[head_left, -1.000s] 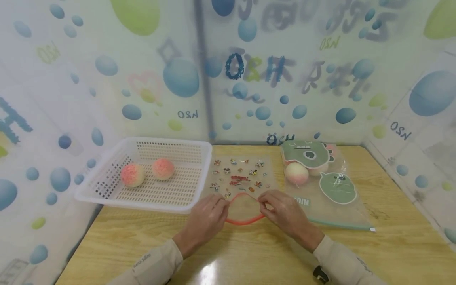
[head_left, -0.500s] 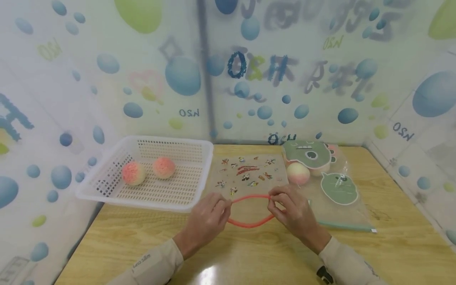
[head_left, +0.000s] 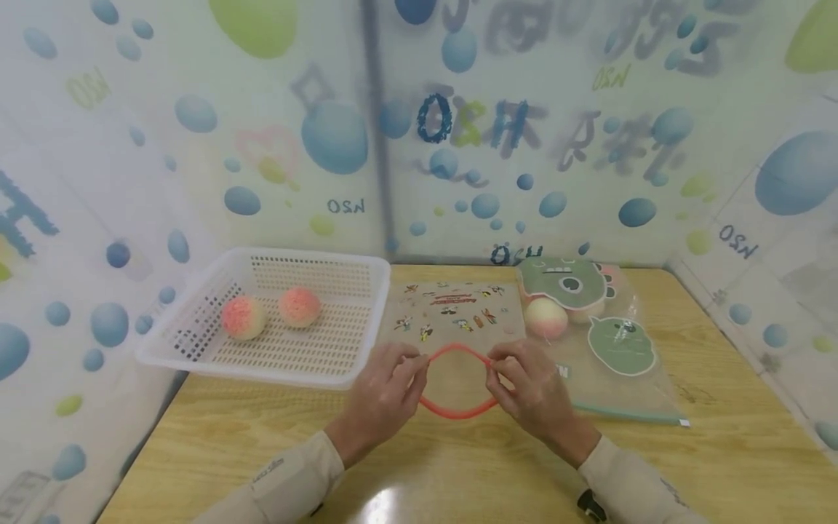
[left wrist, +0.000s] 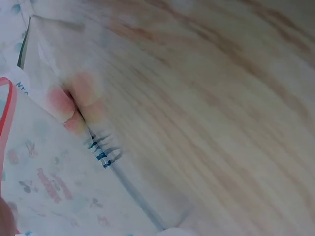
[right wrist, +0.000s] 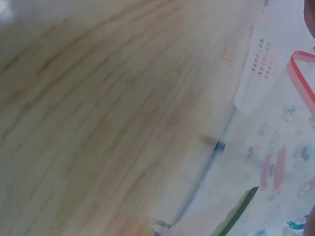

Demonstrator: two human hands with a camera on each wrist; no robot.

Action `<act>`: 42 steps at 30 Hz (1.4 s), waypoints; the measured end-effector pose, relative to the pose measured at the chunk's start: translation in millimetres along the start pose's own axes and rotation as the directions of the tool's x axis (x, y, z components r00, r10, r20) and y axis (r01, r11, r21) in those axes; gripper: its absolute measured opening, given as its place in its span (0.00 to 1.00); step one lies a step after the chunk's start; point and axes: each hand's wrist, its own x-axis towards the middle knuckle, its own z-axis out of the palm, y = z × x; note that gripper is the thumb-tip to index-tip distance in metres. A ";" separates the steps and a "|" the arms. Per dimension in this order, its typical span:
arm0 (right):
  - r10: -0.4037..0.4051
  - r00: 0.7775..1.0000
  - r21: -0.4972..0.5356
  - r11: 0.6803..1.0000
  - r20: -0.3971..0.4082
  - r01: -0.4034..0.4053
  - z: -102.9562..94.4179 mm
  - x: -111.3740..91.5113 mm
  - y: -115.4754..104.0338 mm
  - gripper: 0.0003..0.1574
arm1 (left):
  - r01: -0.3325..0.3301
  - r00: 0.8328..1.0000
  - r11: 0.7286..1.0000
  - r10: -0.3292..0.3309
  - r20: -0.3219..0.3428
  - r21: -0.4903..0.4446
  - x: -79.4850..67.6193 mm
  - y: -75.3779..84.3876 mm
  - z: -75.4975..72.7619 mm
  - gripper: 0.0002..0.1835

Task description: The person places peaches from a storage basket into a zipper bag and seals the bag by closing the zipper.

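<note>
A clear zip bag [head_left: 452,313] with small cartoon prints lies in the middle of the wooden table, its red zip edge [head_left: 456,415] toward the person. My left hand [head_left: 385,389] pinches the left side of this edge between thumb and fingers. On the opposite side, my right hand [head_left: 533,386] pinches it the same way. Between them the bag's mouth gapes in a rounded loop. The left wrist view catches the red edge [left wrist: 7,113] and a bit of a finger [left wrist: 6,219]. In the right wrist view, the red edge [right wrist: 300,78] shows at the right.
A white slotted basket [head_left: 353,382] with two pink-and-cream peaches [head_left: 244,318] stands at the left. To the right lies a larger clear bag [head_left: 615,393] with green cartoon prints, a green zip edge and peaches inside. A patterned wall [head_left: 458,240] closes off the back.
The bag's mouth has spread taller, with the far side of the red edge lifted away from the near side. My right hand moved right, then slightly back toward the left hand.
</note>
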 end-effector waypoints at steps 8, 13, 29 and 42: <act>0.032 0.999 -0.028 0.999 0.023 -0.032 -0.7 -3.9 4.1 0.10 | 0.080 0.989 0.996 -0.084 0.120 0.041 -3.8 -4.0 5.1 0.05; 0.062 0.998 -0.041 0.997 0.008 -0.062 -0.4 -6.9 5.5 0.11 | 0.097 0.970 0.993 -0.109 0.219 0.065 -6.5 -3.1 3.4 0.06; 0.004 0.979 -0.024 1.000 0.203 0.001 -7.2 -18.9 4.8 0.17 | 0.239 0.900 0.964 -0.265 0.347 0.115 0.0 -4.5 3.0 0.06; 0.159 0.894 -0.225 0.972 0.418 -0.068 -21.2 -23.6 12.4 0.23 | 0.279 0.867 0.942 -0.331 0.373 0.188 3.8 -8.1 -0.7 0.07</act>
